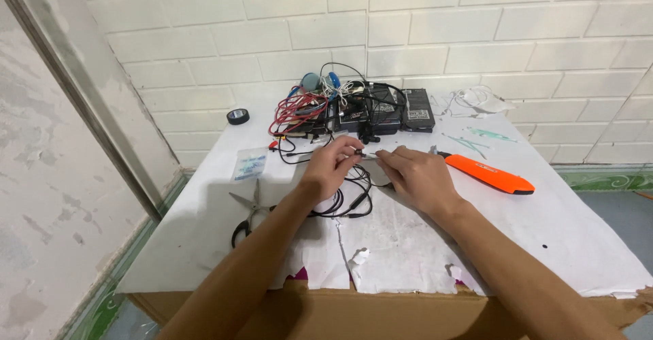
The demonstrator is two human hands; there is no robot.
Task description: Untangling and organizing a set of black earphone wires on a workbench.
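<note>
1. White paper sheet (544, 224), torn along the near edge, spread over a brown cardboard top (354, 309); white brick wall (476, 34) behind.
2. Left hand (331, 166) mid-table, fingers curled, thumb and forefinger pinched on a thin black cable (358, 190) close to its small plug end.
3. Right hand (418, 177) just beside it, fingertips pressed together on a small pale, silvery piece (371, 155) set between the two hands; exact kind too small to tell.
4. Fingertips of both hands nearly meeting over that piece.
5. Rest of the black cable looped on the paper under and just in front of the left hand, between the wrists.
6. Scissors (248, 211), black handles, blades slightly apart, flat on the paper left of the left forearm, apart from it.
7. Small clear packet with blue contents (250, 164) beyond the scissors, near the left edge.
8. Orange flat tool (490, 174), dark at its far right tip, lying aslant just right of the right hand, not touching.
9. Tangle of red and black wires (292, 112) with dark boxy devices (384, 111) at the far side by the wall, well behind both hands.
10. Black tape roll (237, 116) far left, beside the tangle.
11. Pale green strips (476, 139) and white cord (476, 98) far right.
</note>
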